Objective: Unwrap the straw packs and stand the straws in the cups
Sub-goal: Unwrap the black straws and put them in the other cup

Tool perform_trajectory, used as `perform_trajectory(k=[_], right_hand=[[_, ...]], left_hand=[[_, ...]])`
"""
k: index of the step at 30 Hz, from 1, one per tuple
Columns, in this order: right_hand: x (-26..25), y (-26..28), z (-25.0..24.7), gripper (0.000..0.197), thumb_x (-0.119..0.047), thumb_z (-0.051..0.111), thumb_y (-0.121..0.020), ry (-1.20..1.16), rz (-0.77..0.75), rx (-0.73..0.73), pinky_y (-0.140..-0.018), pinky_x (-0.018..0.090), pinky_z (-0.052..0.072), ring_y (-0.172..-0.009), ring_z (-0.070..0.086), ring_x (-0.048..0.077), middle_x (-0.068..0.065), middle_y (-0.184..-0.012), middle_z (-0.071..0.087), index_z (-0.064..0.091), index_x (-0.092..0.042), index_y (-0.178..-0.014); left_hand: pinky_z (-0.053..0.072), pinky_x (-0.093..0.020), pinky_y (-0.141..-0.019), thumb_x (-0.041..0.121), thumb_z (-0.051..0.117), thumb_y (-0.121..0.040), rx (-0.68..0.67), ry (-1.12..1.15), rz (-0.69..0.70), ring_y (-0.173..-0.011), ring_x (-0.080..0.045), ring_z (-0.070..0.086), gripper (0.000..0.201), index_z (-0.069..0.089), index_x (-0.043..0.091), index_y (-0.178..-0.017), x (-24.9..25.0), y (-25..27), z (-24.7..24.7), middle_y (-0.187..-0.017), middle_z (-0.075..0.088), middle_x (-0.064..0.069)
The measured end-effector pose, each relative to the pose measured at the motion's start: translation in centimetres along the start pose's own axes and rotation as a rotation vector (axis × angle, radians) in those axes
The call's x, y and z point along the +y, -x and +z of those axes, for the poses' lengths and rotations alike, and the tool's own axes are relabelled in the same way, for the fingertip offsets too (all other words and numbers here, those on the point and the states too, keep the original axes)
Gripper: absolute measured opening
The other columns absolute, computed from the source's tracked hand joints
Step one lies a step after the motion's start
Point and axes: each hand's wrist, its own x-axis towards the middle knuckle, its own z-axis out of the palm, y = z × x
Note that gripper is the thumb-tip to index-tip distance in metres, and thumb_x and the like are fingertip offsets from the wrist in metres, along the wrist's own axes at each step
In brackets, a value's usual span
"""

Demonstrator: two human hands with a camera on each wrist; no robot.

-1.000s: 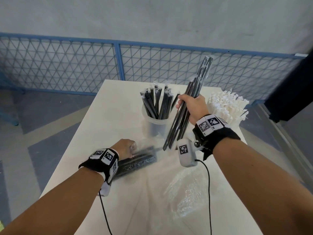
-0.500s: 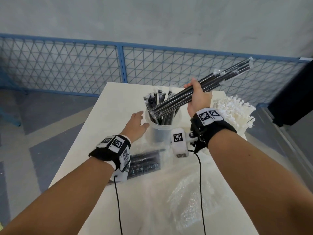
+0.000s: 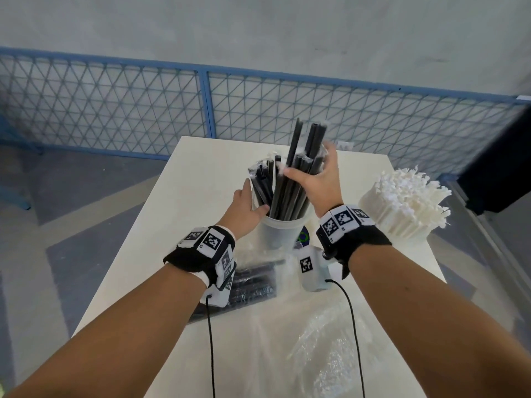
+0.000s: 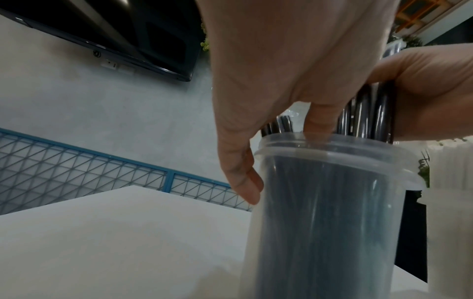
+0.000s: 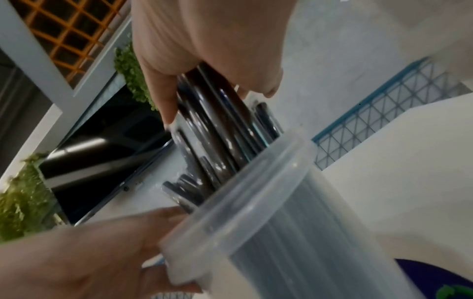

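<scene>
A translucent cup (image 3: 283,234) stands mid-table with black straws (image 3: 265,182) in it. My right hand (image 3: 310,170) grips a bundle of black straws (image 3: 290,193) nearly upright, its lower ends inside the cup. In the right wrist view the fingers (image 5: 266,87) curl round the bundle (image 5: 217,129) just above the rim (image 5: 256,182). My left hand (image 3: 254,196) holds the cup at its left side. Its thumb (image 4: 317,121) lies over the rim and a finger (image 4: 245,182) presses the wall (image 4: 320,222). A wrapped pack of black straws (image 3: 253,285) lies under my left wrist.
A second cup packed with white straws (image 3: 402,202) stands at the right of the white table (image 3: 178,214). Crumpled clear wrapping (image 3: 321,340) covers the near middle. A blue mesh fence (image 3: 115,110) runs behind the table's far edge.
My right hand swung the bundle from slanting sideways in the air to upright and lowered its ends into the cup. My left hand left the pack and moved up to the cup.
</scene>
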Motion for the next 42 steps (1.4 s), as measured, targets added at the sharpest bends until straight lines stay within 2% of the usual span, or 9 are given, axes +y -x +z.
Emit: perform_trajectory(k=[4, 7, 11, 16, 23, 29, 33, 38, 42], right_hand=[[-1.5, -0.3, -0.2, 0.077, -0.017, 0.077, -0.067, -0.046, -0.187, -0.011, -0.104, 0.046, 0.042, -0.118, 0.051, 0.028, 0.005, -0.13, 0.048, 0.034, -0.025, -0.13], [-1.7, -0.5, 0.5, 0.064, -0.012, 0.066, -0.08, 0.095, -0.311, -0.097, -0.101, 0.023, 0.042, -0.114, 0.054, 0.018, 0.001, -0.128, 0.051, 0.035, -0.02, -0.136], [-1.3, -0.6, 1.4, 0.033, -0.007, 0.056, -0.087, 0.132, -0.245, -0.143, -0.077, 0.017, 0.045, -0.071, 0.054, 0.001, -0.013, -0.087, 0.058, 0.047, -0.015, -0.119], [0.3, 0.7, 1.5, 0.019, -0.001, 0.056, -0.087, 0.08, -0.21, -0.237, -0.08, 0.007, 0.042, -0.08, 0.053, -0.01, -0.005, -0.092, 0.056, 0.046, -0.015, -0.098], [-2.1, 0.2, 0.5, 0.067, -0.009, 0.068, -0.076, 0.072, -0.335, -0.172, -0.092, 0.023, 0.046, -0.101, 0.054, 0.015, -0.001, -0.106, 0.048, 0.032, -0.032, -0.128], [-1.4, 0.5, 1.2, 0.039, -0.006, 0.042, -0.09, 0.601, -0.609, -0.318, -0.093, 0.043, 0.045, -0.105, 0.059, 0.03, 0.012, -0.119, 0.062, 0.053, -0.007, -0.127], [0.2, 1.3, 0.6, 0.033, -0.014, 0.038, -0.096, 0.81, -0.53, -0.363, -0.111, 0.043, 0.02, -0.133, 0.041, 0.023, 0.005, -0.14, 0.05, 0.059, -0.009, -0.121], [-0.7, 1.6, -0.1, 0.048, -0.032, 0.026, -0.101, 0.939, -0.344, -0.534, -0.116, 0.049, 0.0, -0.147, 0.001, 0.026, -0.001, -0.159, 0.007, 0.019, -0.023, -0.148], [-1.2, 1.8, -0.8, 0.053, -0.037, 0.023, -0.101, 0.956, -0.262, -0.612, -0.115, 0.051, -0.003, -0.146, -0.006, 0.028, -0.001, -0.159, 0.002, 0.003, -0.027, -0.149]], left_hand=[[0.029, -0.032, -0.103, 0.026, 0.049, -0.093, 0.002, 0.016, 0.016, -0.124, -0.028, 0.042, 0.073, 0.002, 0.023, -0.148, 0.1, -0.1, 0.1, -0.14, 0.029, -0.012], [0.028, -0.028, -0.098, 0.022, 0.048, -0.092, 0.003, 0.026, 0.028, -0.123, -0.027, 0.041, 0.069, 0.007, 0.024, -0.148, 0.2, -0.1, 0.2, -0.136, 0.032, -0.012], [0.029, -0.03, -0.102, 0.023, 0.046, -0.093, -0.008, 0.012, 0.013, -0.123, -0.028, 0.042, 0.069, 0.004, 0.02, -0.149, 0.1, -0.2, 0.2, -0.141, 0.028, -0.013], [0.025, -0.024, -0.095, 0.022, 0.042, -0.095, -0.016, 0.002, 0.022, -0.128, -0.027, 0.037, 0.065, 0.004, 0.015, -0.149, 0.0, -0.2, 0.2, -0.142, 0.027, -0.015], [0.027, -0.03, -0.103, 0.018, 0.039, -0.096, -0.012, -0.003, 0.016, -0.128, -0.029, 0.037, 0.064, 0.003, 0.016, -0.149, 0.1, -0.2, 0.3, -0.142, 0.026, -0.016], [0.027, -0.034, -0.106, 0.018, 0.038, -0.096, -0.009, -0.03, 0.006, -0.13, -0.033, 0.035, 0.063, 0.004, 0.015, -0.149, 0.3, -0.2, 0.5, -0.144, 0.024, -0.018], [0.028, -0.033, -0.104, 0.017, 0.036, -0.096, -0.001, -0.039, 0.022, -0.128, -0.031, 0.037, 0.061, 0.004, 0.014, -0.149, 0.1, -0.3, 0.5, -0.141, 0.028, -0.02], [0.026, -0.034, -0.107, 0.021, 0.036, -0.097, 0.014, -0.017, 0.009, -0.131, -0.031, 0.033, 0.062, 0.002, 0.014, -0.149, -0.1, -0.4, 0.6, -0.144, 0.026, -0.02], [0.031, -0.051, -0.11, 0.03, 0.031, -0.097, 0.005, 0.092, -0.047, -0.134, -0.033, 0.033, 0.062, 0.0, 0.019, -0.149, -0.4, -0.1, 0.4, -0.151, 0.017, -0.014]])
